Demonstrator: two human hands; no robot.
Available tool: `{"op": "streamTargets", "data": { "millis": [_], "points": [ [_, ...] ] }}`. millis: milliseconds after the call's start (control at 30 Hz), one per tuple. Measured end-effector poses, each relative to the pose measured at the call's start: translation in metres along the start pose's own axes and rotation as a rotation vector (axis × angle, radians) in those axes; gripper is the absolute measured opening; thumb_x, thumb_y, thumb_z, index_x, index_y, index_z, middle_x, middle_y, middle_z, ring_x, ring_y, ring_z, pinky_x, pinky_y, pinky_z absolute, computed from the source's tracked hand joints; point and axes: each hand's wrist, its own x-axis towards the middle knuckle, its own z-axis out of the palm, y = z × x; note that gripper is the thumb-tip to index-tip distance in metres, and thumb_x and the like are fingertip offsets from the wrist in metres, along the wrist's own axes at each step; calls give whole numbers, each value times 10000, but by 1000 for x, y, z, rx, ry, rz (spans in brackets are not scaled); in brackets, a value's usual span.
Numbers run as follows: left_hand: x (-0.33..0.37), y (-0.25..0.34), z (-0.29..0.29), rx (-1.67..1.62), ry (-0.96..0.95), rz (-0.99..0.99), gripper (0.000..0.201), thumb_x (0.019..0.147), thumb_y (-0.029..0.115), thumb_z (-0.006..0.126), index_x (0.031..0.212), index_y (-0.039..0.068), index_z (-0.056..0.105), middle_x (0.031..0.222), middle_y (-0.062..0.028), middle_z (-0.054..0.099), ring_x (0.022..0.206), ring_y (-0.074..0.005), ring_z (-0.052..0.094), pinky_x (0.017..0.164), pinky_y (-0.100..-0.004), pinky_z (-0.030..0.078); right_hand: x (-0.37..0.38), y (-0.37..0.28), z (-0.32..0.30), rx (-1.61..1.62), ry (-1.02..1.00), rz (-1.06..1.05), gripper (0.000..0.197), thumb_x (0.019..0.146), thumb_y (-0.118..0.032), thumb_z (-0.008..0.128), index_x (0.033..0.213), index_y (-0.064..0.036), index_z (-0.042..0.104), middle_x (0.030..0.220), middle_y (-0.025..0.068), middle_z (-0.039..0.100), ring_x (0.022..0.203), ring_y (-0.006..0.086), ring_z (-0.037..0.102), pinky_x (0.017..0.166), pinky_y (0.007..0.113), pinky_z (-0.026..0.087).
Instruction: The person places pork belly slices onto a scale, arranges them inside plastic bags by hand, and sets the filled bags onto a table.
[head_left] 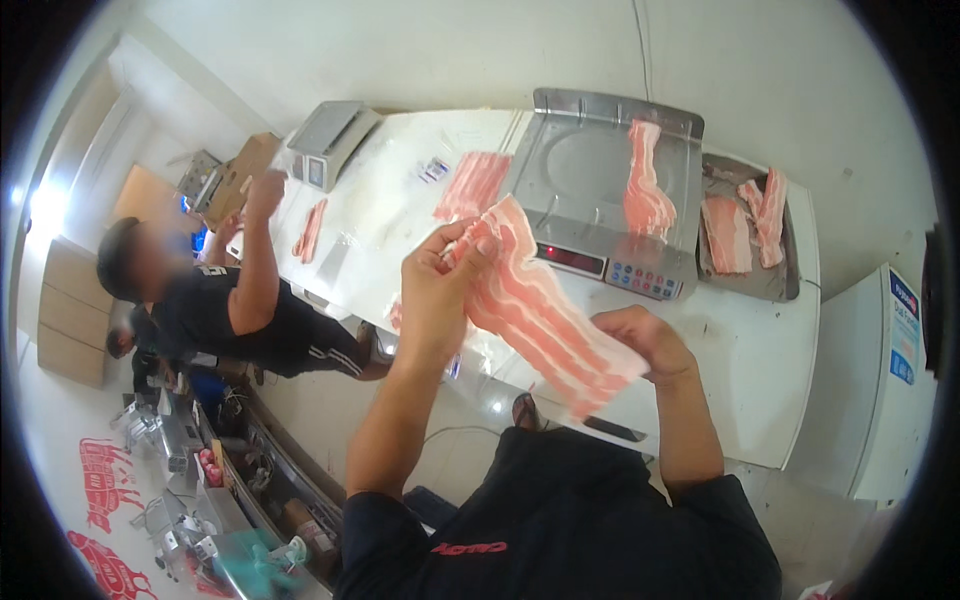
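Note:
Several overlapping raw bacon slices [545, 315] hang stretched between my two hands, above the near edge of the white table [740, 350]. My left hand [440, 285] pinches their upper left end, thumb on top. At the lower right end, my right hand [650, 340] has its fingers curled at the edge of the slices, partly behind them. Just beyond is a flat metal scale [575, 150] with a lit display and keypad. More bacon [646, 190] lies along the right part of its plate.
Right of the scale, a metal tray [783, 288] holds bacon pieces [726, 235]. Another bacon row [472, 183] lies left of the scale. Farther left are a small scale [325, 150], narrow strips [311, 230] and a co-worker [215, 300]. A white appliance [850, 390] stands at right.

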Motion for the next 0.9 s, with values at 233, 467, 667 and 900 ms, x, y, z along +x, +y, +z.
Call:
{"op": "streamTargets", "data": {
  "millis": [233,467,667,900],
  "points": [
    [-51,-93,17,142,98,-63,298,999,121,758,1222,-54,668,1019,-67,751,870,-86,683,770,-219,539,-9,90,63,1398,274,-187,1022,1014,-787,352,1676,-25,190,1715,195,280,1571,357,308,1287,485,247],
    [-70,-102,-37,254,79,-126,358,1035,223,693,1288,-26,647,1223,-113,741,1121,-169,679,946,-328,526,-41,138,56,1478,287,-110,1042,1007,-792,368,1691,-42,133,1745,176,211,1595,332,261,1301,456,220],
    [-98,-109,-101,1479,-52,257,319,936,281,761,1119,30,689,913,-101,698,868,-270,677,726,-392,494,-77,148,79,1504,549,2,1019,1026,-753,404,1671,1,174,1727,173,257,1573,312,309,1290,436,246],
    [-101,-142,-123,1433,-186,320,138,860,189,739,891,72,672,748,-51,631,711,-257,632,627,-420,449,-20,163,95,1422,587,161,922,1059,-687,403,1648,5,250,1691,196,322,1548,317,350,1288,448,257]
  ]
}}
